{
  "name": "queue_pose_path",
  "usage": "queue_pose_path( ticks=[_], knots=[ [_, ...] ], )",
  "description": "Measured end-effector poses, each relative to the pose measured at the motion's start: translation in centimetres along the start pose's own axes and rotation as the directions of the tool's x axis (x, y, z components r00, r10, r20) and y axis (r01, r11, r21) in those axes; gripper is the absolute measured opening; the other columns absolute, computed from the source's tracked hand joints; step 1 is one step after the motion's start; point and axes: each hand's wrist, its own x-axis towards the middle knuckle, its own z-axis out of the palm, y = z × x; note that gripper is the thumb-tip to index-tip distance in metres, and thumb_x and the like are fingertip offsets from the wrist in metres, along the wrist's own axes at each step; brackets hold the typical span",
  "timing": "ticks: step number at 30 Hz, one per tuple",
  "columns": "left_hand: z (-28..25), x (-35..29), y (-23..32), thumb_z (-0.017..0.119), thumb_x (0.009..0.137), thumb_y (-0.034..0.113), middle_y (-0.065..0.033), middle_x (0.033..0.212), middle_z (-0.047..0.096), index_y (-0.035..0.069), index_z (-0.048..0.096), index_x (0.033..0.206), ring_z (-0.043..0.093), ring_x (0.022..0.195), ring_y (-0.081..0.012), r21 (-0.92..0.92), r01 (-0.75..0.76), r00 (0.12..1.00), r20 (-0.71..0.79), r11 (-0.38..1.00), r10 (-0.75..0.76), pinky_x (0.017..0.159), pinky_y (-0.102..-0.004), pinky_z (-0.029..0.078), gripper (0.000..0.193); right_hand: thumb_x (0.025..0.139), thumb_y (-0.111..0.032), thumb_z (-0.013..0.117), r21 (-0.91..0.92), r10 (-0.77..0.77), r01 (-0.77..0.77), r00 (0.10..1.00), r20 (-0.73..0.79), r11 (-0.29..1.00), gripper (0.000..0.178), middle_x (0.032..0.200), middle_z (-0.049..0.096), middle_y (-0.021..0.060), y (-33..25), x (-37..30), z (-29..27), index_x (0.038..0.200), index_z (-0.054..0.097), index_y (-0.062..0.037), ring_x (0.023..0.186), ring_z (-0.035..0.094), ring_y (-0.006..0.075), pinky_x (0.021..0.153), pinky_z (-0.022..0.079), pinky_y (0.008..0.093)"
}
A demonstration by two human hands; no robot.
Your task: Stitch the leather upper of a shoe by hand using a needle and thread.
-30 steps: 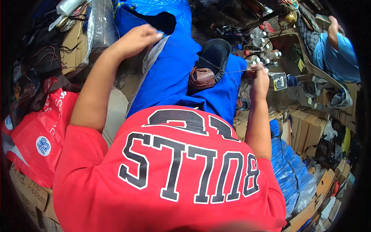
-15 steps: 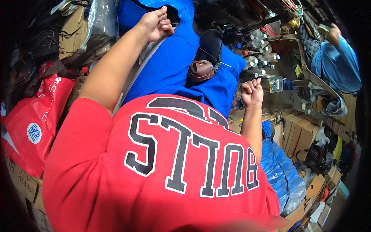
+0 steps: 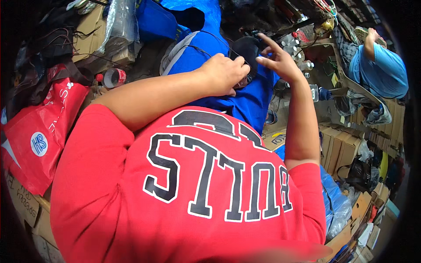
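Note:
Across my blue-clad lap lies a shoe [image 3: 245,49] with a black sole; its brown leather part is mostly covered by my left hand [image 3: 226,74]. The fingers of that hand are curled and pinched together against the shoe, and what they grip is hidden. A thin dark thread [image 3: 197,48] loops over my blue trouser leg toward this hand. Just right of the shoe my right hand [image 3: 280,61] is raised, its index finger and thumb spread apart, nothing visible between them.
Several plastic bottles [image 3: 298,52] stand beyond my right hand. A red bag [image 3: 46,131] and a fallen bottle [image 3: 115,78] are at left. Flattened cardboard [image 3: 337,149] and blue plastic wrap [image 3: 333,193] lie at right. Another person in a light blue shirt [image 3: 379,70] sits at far right.
My left hand has come down and right from beside my knee onto the shoe. My right hand has risen toward the shoe and its fist has opened. The thread, taut before, now hangs in a loop.

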Motion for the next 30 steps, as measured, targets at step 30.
queue_pose_path(
  ticks=[30],
  knots=[
    [5.3,7.2,-1.9,0.072,0.072,0.030,-0.0145,0.114,0.050,0.012,0.057,0.107,0.051,0.106,-0.0322,-0.569,-0.067,0.997,-0.077,0.819,0.028,0.089,-0.0379,0.044,0.042,0.085,-0.014,0.059,-0.090,0.120,-0.132,0.985,-0.123,0.987,0.023,0.058,0.042,-0.0027,-1.9,-7.9,5.9,0.072,0.053,0.0033,0.058,0.038,0.0047,0.050,0.035,0.0279]
  ],
)
